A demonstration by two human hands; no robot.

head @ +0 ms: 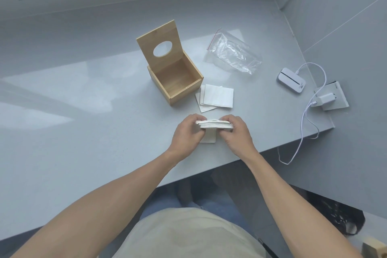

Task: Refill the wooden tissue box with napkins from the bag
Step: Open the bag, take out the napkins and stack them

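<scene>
The wooden tissue box (181, 88) stands in the middle of the grey table, its inside bare. Its lid (159, 43), with an oval hole, is tipped upright at the back. A clear zip bag (234, 52) with a red seal strip lies flat to the right of the box. A few loose white napkins (217, 97) lie beside the box's front right corner. Nearer me, my left hand (188, 134) and my right hand (236, 132) pinch a stack of napkins (214, 124) from both sides, just above the table. One more napkin (208, 137) lies under the stack.
A white device (291, 80) with a cable (303, 119) and a charger plug (324, 98) on a wall-socket plate sit at the table's right edge. The table's front edge runs diagonally below my hands.
</scene>
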